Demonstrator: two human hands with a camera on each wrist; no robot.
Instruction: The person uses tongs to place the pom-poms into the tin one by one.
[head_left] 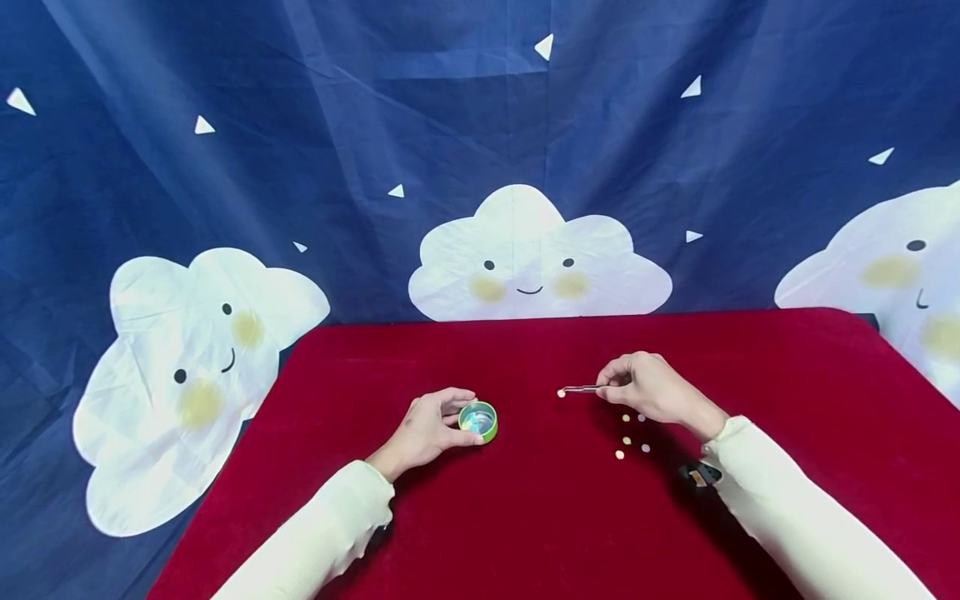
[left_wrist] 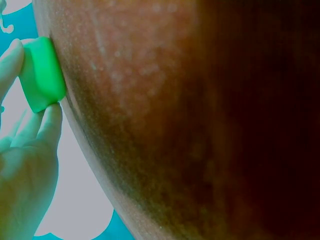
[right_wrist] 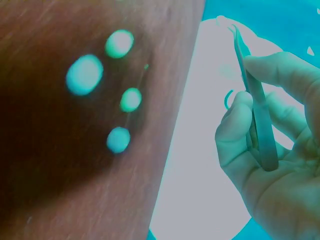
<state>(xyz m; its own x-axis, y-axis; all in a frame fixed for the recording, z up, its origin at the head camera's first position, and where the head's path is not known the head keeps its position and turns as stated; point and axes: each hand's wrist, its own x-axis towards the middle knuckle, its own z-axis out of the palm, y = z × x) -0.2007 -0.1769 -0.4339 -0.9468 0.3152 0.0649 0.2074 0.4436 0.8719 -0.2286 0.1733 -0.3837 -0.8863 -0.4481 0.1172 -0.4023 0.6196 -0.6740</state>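
My left hand (head_left: pixel 427 429) grips a small round green tin (head_left: pixel 492 433) between thumb and fingers, its open top and silvery inside showing in the head view. In the left wrist view the tin's smooth green side (left_wrist: pixel 44 75) is held close to the cloth. Thumb and fingers of my right hand (head_left: pixel 648 387) pinch metal tweezers (head_left: pixel 583 388) pointing left toward the tin. A small pale round bead (head_left: pixel 561 393) is at their tips, over the red cloth. The slim, bent-tipped tweezers (right_wrist: pixel 262 125) also show in the right wrist view, along the fingers.
Several small round beads, yellowish (head_left: pixel 619 455) and pale lilac (head_left: pixel 646 448), lie loosely grouped below my right hand. Red cloth (head_left: pixel 525 517) covers the table. A dark device (head_left: pixel 701 475) sits under the right sleeve. Behind hangs a blue curtain (head_left: pixel 465 108) with clouds.
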